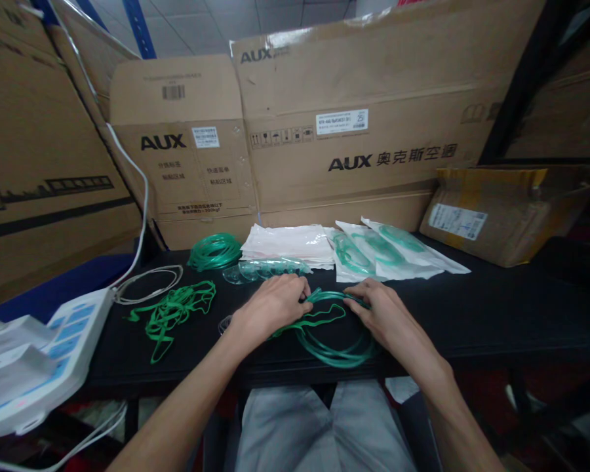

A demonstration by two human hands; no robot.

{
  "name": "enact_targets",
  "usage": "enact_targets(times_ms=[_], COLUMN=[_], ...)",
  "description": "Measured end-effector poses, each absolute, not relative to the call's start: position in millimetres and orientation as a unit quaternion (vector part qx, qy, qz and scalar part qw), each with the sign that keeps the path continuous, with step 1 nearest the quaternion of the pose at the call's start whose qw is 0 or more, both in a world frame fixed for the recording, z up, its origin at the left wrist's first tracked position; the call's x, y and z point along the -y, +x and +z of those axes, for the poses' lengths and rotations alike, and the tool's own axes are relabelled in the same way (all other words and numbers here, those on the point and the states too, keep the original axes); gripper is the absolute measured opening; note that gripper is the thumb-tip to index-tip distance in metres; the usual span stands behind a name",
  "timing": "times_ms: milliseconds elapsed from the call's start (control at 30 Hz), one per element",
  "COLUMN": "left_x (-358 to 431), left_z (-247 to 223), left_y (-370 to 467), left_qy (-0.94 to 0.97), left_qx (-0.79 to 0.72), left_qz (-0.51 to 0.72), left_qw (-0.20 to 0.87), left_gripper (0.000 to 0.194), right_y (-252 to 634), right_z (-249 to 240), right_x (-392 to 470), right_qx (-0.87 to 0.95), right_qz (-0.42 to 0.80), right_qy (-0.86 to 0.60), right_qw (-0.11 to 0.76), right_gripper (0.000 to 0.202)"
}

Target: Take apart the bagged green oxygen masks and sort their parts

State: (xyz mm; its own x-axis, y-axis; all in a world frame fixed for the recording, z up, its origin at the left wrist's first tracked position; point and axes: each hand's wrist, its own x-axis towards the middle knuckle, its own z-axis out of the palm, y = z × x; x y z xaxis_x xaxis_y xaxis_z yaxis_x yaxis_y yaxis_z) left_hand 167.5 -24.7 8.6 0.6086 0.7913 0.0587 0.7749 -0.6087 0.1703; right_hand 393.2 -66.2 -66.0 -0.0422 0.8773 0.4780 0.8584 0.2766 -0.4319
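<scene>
A coil of clear green tubing [341, 357] lies near the table's front edge. My left hand [281, 303] is closed on the left part of its upper strands, and my right hand [381, 303] pinches the same coil on the right. A green elastic strap [324, 319] loops out from beneath my left hand across the coil. Just beyond my left hand, a row of clear greenish plastic masks [270, 267] rests on the black table [496, 321]. What else my left fingers may hold is hidden.
Another green tubing coil [215, 252], a white packet stack [289, 244] and several filled pouches [373, 252] stand at the back. Tangled green straps [179, 311] and a white power strip [63, 354] lie left. Cardboard boxes [295, 157] wall the rear; a taped box [486, 219] sits right.
</scene>
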Motion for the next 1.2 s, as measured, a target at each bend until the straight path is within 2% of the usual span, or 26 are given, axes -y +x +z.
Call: enact_targets(times_ms=[300,567,733,1000,1200], left_x=[10,6,7,-3,-6], left_z=[-5,13,18,16,16], left_y=[176,197,202,199,197], left_qy=[0.917,0.908,0.913,0.922,0.946], left_qx=[-0.343,-0.401,-0.396,-0.373,-0.267], left_qz=[0.134,0.032,0.005,0.051,0.138], left_qw=[0.151,0.118,0.097,0.09,0.123], left_gripper=[0.019,0.031,0.023,0.027,0.029], right_y=[383,378,374,377,383], right_z=[-58,-50,-45,-41,-35], right_x=[67,70,72,76,78], right_qx=[0.728,0.681,0.661,0.691,0.717], right_qz=[0.056,0.093,0.13,0.092,0.102], right_qy=[-0.555,-0.597,-0.59,-0.572,-0.526], right_qw=[0.399,0.415,0.445,0.433,0.446], right_gripper=[0.025,0.018,0.009,0.022,0.032])
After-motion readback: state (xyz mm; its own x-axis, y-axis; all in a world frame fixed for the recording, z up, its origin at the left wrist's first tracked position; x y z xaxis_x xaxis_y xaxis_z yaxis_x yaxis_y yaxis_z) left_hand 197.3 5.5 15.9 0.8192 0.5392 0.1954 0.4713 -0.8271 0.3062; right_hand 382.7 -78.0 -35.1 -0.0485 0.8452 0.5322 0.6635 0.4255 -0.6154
